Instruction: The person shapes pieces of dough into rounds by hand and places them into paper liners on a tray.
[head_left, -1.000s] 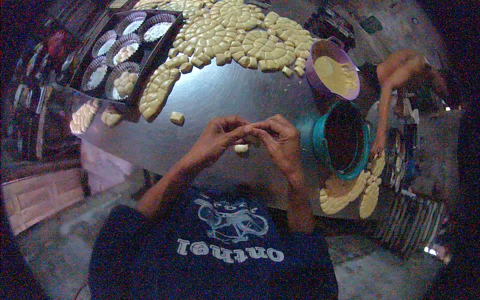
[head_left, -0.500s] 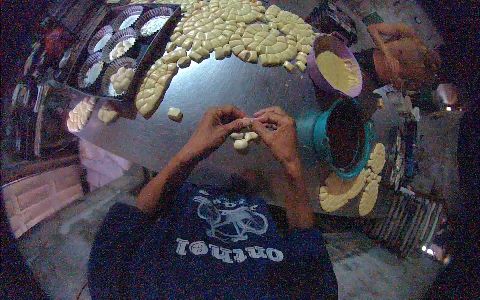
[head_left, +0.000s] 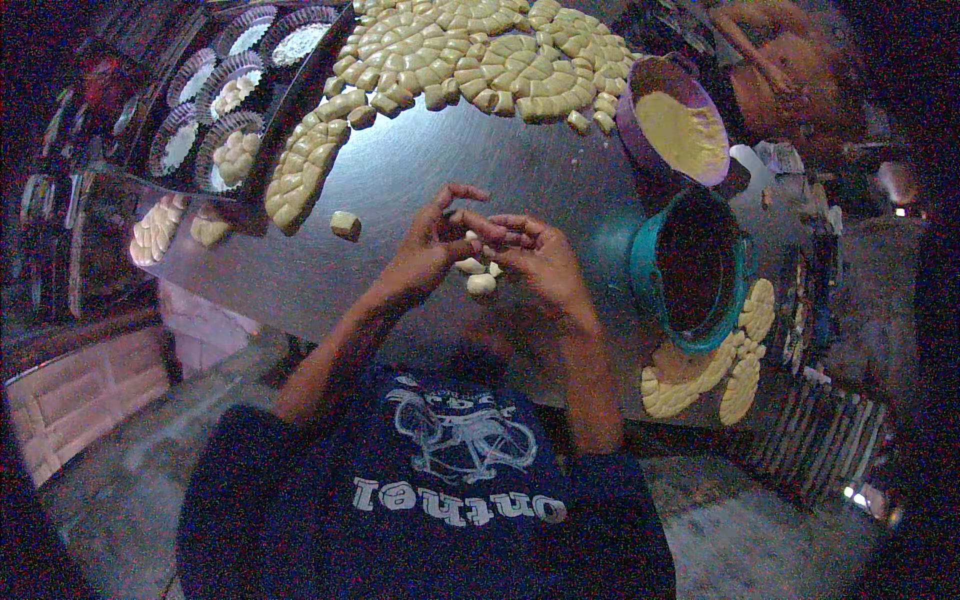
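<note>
Over the metal table, my left hand [head_left: 430,250] and my right hand [head_left: 540,262] meet with their fingertips close together. A small piece of dough [head_left: 471,237] shows pale between them, partly hidden by the fingers. My left index finger is raised, while its thumb stays by the dough. The right fingers are bent toward the same piece. Just below the hands lies a round dough ball [head_left: 481,284], with a couple more small pieces half hidden behind the fingers. A lone dough cube [head_left: 345,225] sits to the left.
Cut dough coils [head_left: 420,60] cover the table's far side. At the far left, a dark tray [head_left: 262,150] holds fluted tins with white powder, some with dough balls. On the right stand a purple bowl [head_left: 625,120] of yellow filling and a teal bucket [head_left: 648,270], beside more dough [head_left: 690,380]. Another person [head_left: 775,70] is far right.
My hands have loosened from a tight two-handed pinch. The left index finger has lifted, and the dough between them has shifted slightly left. The view has tilted a little.
</note>
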